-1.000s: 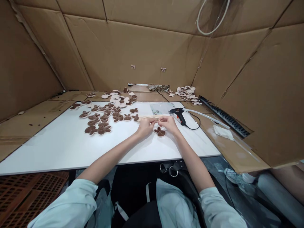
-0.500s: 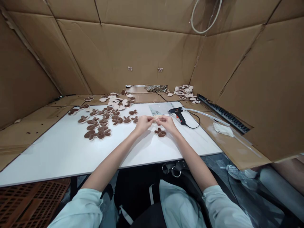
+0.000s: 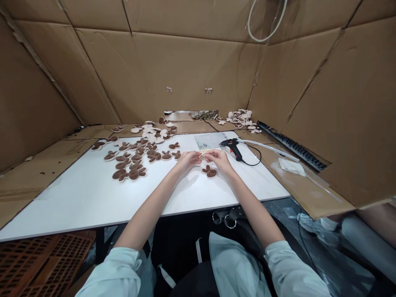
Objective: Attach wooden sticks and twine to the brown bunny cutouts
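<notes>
Over the white board (image 3: pixel 93 206), my left hand (image 3: pixel 189 159) and my right hand (image 3: pixel 219 159) meet with their fingertips closed. Between them is a small cream-coloured bow (image 3: pixel 202 155), pinched from both sides and partly covered by the fingers. Just below my right hand lies a brown bunny-head patch (image 3: pixel 209 171) with a pale edge, flat on the board. To the left of my left hand, several similar brown patches (image 3: pixel 135 171) are spread and overlap. A black glue gun (image 3: pixel 232 148) lies on its side to the right of my right hand.
Pale patches (image 3: pixel 151 133) are heaped at the back left, and another pale heap (image 3: pixel 241 119) at the back right. A clear plastic bag (image 3: pixel 207 142) lies behind my hands. Cardboard walls (image 3: pixel 198 62) enclose the back and sides. A white cloth (image 3: pixel 291 166) rests at the right.
My fingers have shifted around the small bow, so its loops now show between them. My left hand has turned slightly. The patches and glue gun stay in place.
</notes>
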`<state>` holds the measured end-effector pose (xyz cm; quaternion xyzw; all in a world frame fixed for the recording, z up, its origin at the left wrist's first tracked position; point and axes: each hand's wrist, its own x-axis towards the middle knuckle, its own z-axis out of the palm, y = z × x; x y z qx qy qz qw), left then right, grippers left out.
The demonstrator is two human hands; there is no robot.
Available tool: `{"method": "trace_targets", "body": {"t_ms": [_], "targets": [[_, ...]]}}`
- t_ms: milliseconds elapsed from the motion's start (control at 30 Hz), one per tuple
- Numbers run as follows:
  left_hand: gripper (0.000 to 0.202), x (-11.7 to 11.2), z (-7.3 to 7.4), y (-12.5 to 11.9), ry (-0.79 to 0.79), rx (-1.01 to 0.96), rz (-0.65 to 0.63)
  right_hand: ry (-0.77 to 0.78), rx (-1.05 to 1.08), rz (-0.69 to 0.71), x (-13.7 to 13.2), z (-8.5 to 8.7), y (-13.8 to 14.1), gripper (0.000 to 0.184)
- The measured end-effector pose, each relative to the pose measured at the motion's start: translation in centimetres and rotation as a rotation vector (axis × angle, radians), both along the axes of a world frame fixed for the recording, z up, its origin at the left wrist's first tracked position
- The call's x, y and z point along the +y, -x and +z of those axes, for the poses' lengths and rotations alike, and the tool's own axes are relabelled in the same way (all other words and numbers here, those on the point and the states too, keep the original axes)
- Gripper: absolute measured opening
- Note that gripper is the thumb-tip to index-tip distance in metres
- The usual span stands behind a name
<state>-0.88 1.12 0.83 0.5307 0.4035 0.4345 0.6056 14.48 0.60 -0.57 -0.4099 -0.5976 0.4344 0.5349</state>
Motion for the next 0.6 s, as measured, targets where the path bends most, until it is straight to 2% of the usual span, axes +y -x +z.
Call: {"method": "trace_targets", "body": {"t_ms": [167,300,600], "targets": [[0.030,-0.2,-0.5,-0.6,-0.032,-0.028,-0.002,0.019,-0.030,0.012,0.1,-0.3,-0.1,0.030],[0.034,-0.2,-0.7,-0.7,-0.042,-0.021,-0.003,0.047,-0.014,-0.054,0.1,0.0,-0.4,0.036],[0.030,-1.0,-0.3,-1.3,0.014,-0.151,-0.007,-0.049,-0.036,0.018,-0.3,0.3,-0.6,0.024]]}}
